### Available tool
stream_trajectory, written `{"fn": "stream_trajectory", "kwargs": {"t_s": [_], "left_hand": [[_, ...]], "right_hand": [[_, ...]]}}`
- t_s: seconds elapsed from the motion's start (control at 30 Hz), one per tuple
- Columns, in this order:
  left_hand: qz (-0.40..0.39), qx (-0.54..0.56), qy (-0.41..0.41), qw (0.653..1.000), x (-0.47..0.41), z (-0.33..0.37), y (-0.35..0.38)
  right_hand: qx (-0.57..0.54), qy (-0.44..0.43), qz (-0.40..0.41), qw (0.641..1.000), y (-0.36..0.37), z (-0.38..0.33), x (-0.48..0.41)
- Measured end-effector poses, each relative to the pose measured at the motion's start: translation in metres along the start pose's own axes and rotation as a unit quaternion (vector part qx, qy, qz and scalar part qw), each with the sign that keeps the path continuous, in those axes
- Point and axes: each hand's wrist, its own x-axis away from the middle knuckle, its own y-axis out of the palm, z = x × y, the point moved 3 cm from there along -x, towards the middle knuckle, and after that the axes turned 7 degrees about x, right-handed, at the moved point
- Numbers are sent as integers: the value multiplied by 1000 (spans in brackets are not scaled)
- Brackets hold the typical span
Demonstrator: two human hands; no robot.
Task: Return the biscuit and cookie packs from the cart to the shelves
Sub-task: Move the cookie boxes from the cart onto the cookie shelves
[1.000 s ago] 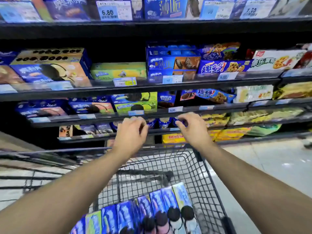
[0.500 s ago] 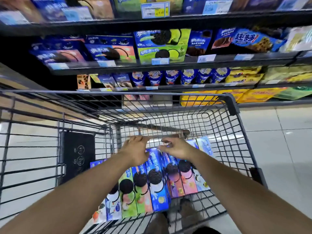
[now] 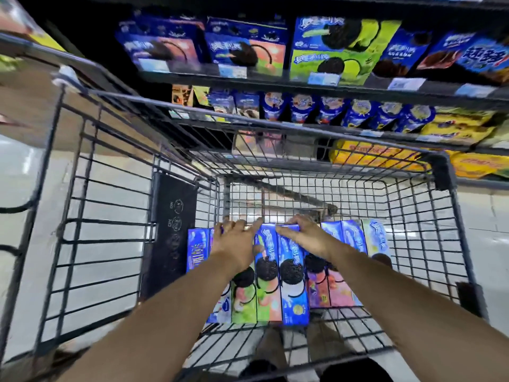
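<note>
A row of several cookie packs lies side by side on the floor of the wire cart (image 3: 275,128). Both my arms reach down into it. My left hand (image 3: 237,244) lies over the green cookie pack (image 3: 243,304) and its left neighbour, fingers hooked over their far ends, thumb on the green-and-pink pack (image 3: 268,299). My right hand (image 3: 305,235) grips the far end of the blue cookie pack (image 3: 293,293), thumb across its top. More packs lie to the right, among them pink pack (image 3: 338,290) and pale pack (image 3: 378,241).
The shelves (image 3: 248,78) stand right behind the cart, stocked with blue, pink and green cookie boxes above, small tubs (image 3: 330,111) below, and yellow packs (image 3: 371,155) lowest. A black panel (image 3: 170,230) closes the cart's left inner side. Tiled floor shows to the right.
My hands came off the cart's front rim, dropped into the cart and settled on the far ends of the packs. My view tilted downward.
</note>
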Motion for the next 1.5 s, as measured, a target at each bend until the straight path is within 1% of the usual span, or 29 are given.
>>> {"fn": "stream_trajectory", "kwargs": {"t_s": [0.17,0.2,0.27,0.33,0.4,0.5,0.57,0.63,0.67,0.7,0.77,0.8,0.87,0.9,0.93,1.0,1.07,1.13,1.2,1.23,1.3,1.37,1.43,1.5], "left_hand": [[-10,7,-2,1000,1,-2,2],[-11,11,-2,1000,1,-3,3],[-7,17,0,1000,1,-3,5],[-4,16,1,1000,2,-3,5],[3,12,-4,1000,3,-1,4],[25,19,-20,999,6,1,1],[53,46,-22,997,13,8,-7],[88,112,-11,990,27,21,-30],[100,168,-4,981,37,29,-46],[108,237,-2,965,49,39,-64],[120,379,-8,918,77,54,-104],[113,450,-3,886,91,62,-124],[74,581,41,810,117,78,-164],[56,625,70,775,131,86,-183],[45,653,89,751,144,91,-202],[36,678,100,727,168,99,-233],[43,685,103,720,187,104,-257],[89,686,119,712,202,105,-283],[136,702,133,687,219,104,-313],[155,709,135,675,228,103,-328],[184,726,144,647,242,97,-356],[212,749,143,612,253,83,-381],[243,767,132,579,258,65,-402],[267,780,137,548,262,47,-420]], "right_hand": [[-134,-16,74,988,13,-3,13],[-167,-8,72,983,17,-2,16],[-217,31,27,975,29,3,25],[-210,65,-34,975,41,13,40],[-181,76,-59,979,49,23,55],[-202,90,-40,974,44,23,67],[-213,75,-45,973,28,12,74],[-214,39,-44,975,5,-6,85],[-206,17,-35,978,-9,-16,93],[-194,-6,-27,981,-24,-27,104],[-160,-44,-20,986,-55,-55,132],[-145,-63,-27,987,-71,-71,146],[-124,-99,-49,986,-101,-104,176],[-114,-116,-62,985,-115,-122,191],[-106,-129,-77,983,-128,-138,204],[-103,-152,-99,978,-154,-167,229],[-83,-186,-114,972,-174,-197,252],[-37,-219,-120,968,-192,-231,275],[-16,-252,-105,962,-208,-260,289],[-26,-256,-87,962,-216,-271,293],[-62,-243,-49,967,-232,-286,299],[-84,-222,-34,971,-241,-295,300],[-101,-184,-17,978,-248,-302,300],[-150,-152,8,977,-251,-307,293]]}}
